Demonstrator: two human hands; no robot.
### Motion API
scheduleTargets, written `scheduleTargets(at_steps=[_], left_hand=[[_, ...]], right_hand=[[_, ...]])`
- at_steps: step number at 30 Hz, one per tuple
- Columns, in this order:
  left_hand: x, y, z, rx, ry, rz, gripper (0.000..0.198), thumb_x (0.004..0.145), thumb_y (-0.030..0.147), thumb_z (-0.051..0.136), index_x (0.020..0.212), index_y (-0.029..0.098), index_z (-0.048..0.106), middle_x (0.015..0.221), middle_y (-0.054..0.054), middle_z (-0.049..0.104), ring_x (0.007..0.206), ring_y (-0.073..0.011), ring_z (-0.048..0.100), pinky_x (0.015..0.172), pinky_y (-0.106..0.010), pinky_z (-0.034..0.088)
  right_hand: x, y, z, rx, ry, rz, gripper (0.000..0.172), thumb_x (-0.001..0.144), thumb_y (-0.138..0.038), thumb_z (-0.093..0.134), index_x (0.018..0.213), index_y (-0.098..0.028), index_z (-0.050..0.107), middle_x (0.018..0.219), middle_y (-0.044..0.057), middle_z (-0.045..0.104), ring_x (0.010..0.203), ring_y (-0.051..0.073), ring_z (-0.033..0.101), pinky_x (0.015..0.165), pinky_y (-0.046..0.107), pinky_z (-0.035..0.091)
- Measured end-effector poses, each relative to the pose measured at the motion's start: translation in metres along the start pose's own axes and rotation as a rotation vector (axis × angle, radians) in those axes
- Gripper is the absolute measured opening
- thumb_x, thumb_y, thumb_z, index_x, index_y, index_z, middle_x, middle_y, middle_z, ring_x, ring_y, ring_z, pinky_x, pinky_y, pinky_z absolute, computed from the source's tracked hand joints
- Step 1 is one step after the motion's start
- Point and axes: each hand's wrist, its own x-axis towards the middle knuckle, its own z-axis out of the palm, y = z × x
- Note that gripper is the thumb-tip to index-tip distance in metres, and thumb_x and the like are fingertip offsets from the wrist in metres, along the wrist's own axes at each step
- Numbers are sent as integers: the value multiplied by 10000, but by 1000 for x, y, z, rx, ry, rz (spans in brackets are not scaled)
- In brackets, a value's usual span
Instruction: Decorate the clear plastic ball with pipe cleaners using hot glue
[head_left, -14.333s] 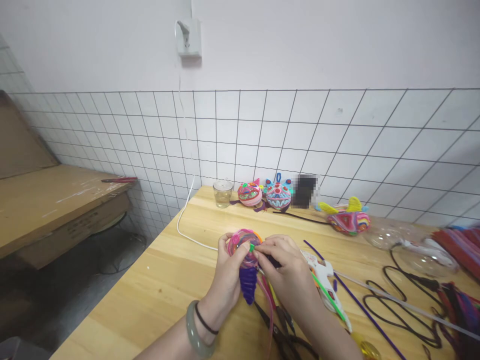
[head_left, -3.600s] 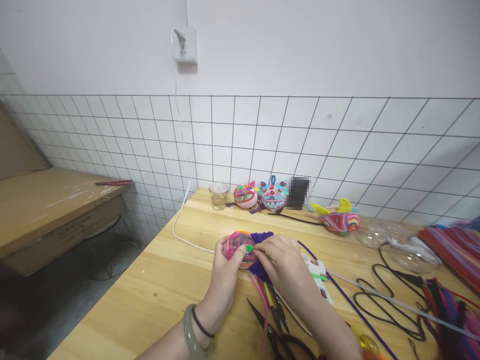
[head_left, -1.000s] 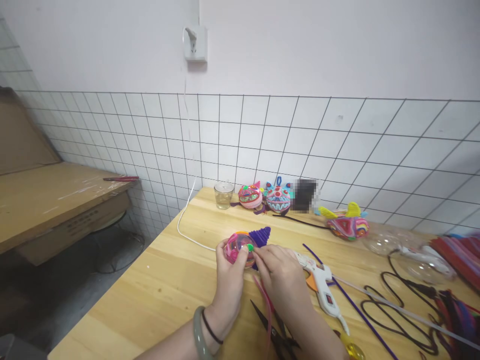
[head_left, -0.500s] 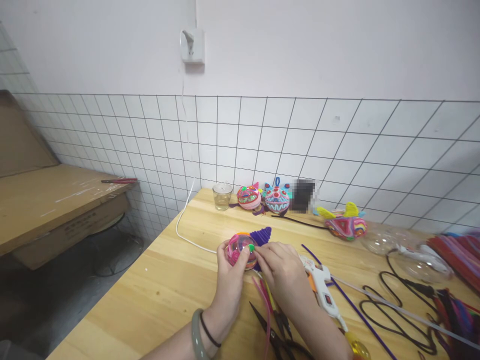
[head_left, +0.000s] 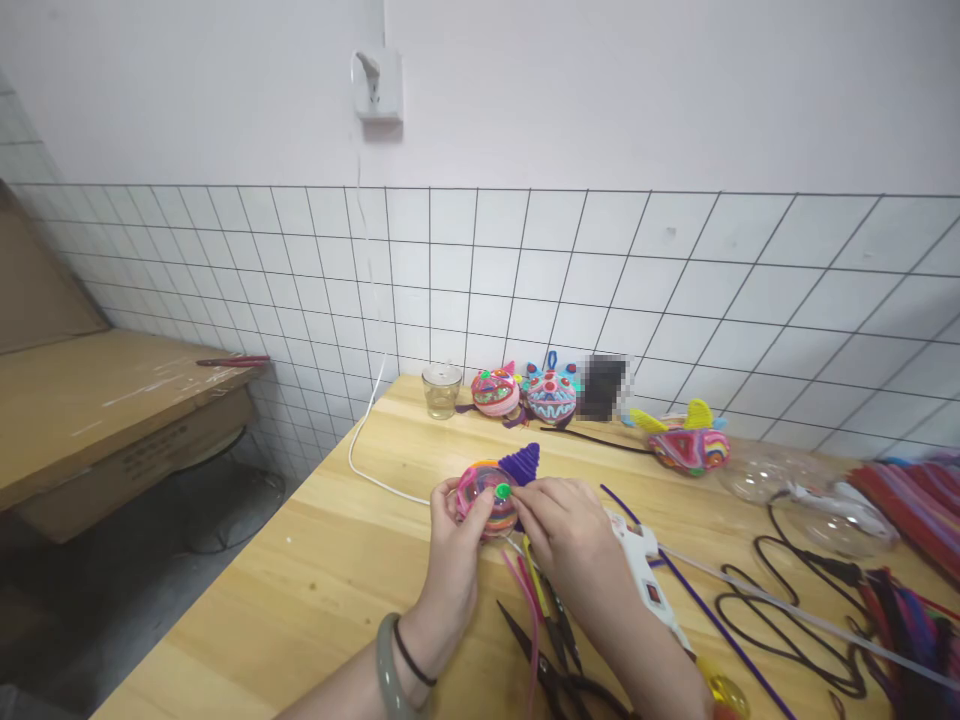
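Note:
My left hand (head_left: 456,550) is closed round a clear plastic ball (head_left: 480,483) decorated with pink, orange and other coloured pipe cleaners. A coiled purple pipe-cleaner fin (head_left: 520,464) sticks out from its upper right. On the ball's front, by my left thumb, sits a small green piece (head_left: 502,491), too small to make out clearly. The fingers of my right hand (head_left: 564,525) are pinched together at that piece's right edge. Below my hands lie scissors (head_left: 551,680), a tool with yellow on its handle and a pink strip (head_left: 534,625). Beside my right forearm rests a white glue gun (head_left: 646,570).
Along the wall stand a glass cup (head_left: 442,392) and finished pipe-cleaner fish (head_left: 495,393), with another fish (head_left: 690,447) farther right. Clear plastic shells (head_left: 757,475), a black cable (head_left: 780,640) and bundled pipe cleaners (head_left: 911,515) occupy the right side. A cardboard-coloured table (head_left: 112,390) stands left.
The ball has turned slightly in my left hand, and the green piece shows more fully. My right fingers stay pinched beside it. The whole view has shifted a little.

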Motion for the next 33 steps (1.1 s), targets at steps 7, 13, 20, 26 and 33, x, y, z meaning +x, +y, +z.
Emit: scheduleTargets(at_steps=[7, 13, 20, 26, 33], left_hand=[[5, 0, -1, 25, -9, -12, 488, 604, 323, 824, 922, 205, 473, 879, -4, 635, 786, -151, 643, 778, -319, 502], [6, 0, -2, 37, -28, -48, 522, 571, 316, 846, 900, 212, 454, 831, 1, 658, 745, -162, 658, 767, -331, 504], [8, 1, -4, 39, -63, -48, 564, 628, 295, 814, 1051, 221, 449, 939, -42, 690, 859, -192, 670, 831, -353, 495], [8, 7, -5, 64, -126, -59, 630, 679, 273, 778, 1222, 205, 467, 1108, -101, 681, 1043, -228, 632, 914, -347, 462], [10, 7, -5, 75, -238, -44, 484, 673, 255, 771, 1115, 175, 591, 1091, -109, 690, 1031, -243, 629, 936, -372, 454]], right_hand=[[4, 8, -2, 3, 3, -61, 265, 971, -183, 431, 899, -172, 686, 786, 55, 699, 725, 179, 630, 822, 369, 433], [4, 12, -1, -3, 11, -78, 237, 957, -169, 460, 898, -169, 690, 784, 50, 695, 725, 175, 636, 796, 362, 453], [5, 10, -1, 15, 9, -93, 289, 984, -193, 406, 890, -162, 678, 770, 47, 697, 713, 169, 628, 822, 380, 433], [5, 13, -3, 14, 9, -111, 291, 991, -194, 383, 909, -174, 661, 781, 43, 702, 714, 164, 640, 875, 404, 407], [5, 17, -5, -14, -15, -137, 258, 967, -156, 415, 908, -183, 664, 790, 44, 702, 707, 163, 640, 875, 404, 417]])
